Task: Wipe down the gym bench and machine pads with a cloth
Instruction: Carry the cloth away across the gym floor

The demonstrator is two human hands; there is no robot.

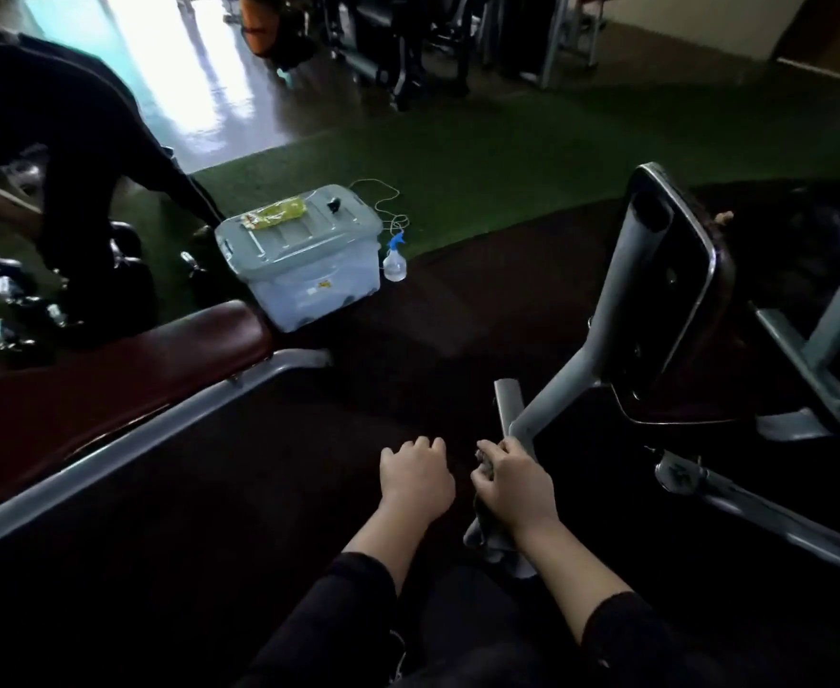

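The right hand (512,481) grips a grey cloth (494,543), fingers curled round it, and holds it against the lower end of the grey steel frame tube (544,407) of a machine; the loose end of the cloth hangs below the wrist. The left hand (415,471) is just beside the right hand, apart from it, knuckles up, fingers loosely curled, holding nothing. Both forearms emerge from black sleeves (353,603). The frame tube rises to a dark machine pad (676,285) with a bright metal edge, which stands tilted at the right of the view. A dark red bench pad (110,379) on a grey frame rail (125,444) runs across the left side, well apart from both hands. Beyond the bench, on the floor, stands a translucent storage box (303,270) with a grey lid; a yellow packet (276,213) lies on the lid. A clear spray bottle (394,260) with a blue trigger head stands just beside the box, to its right. A strip of green turf (507,156) lies behind them. A second person in black clothing (60,156) bends over at the far left, near dumbbells (6,285) on the floor.
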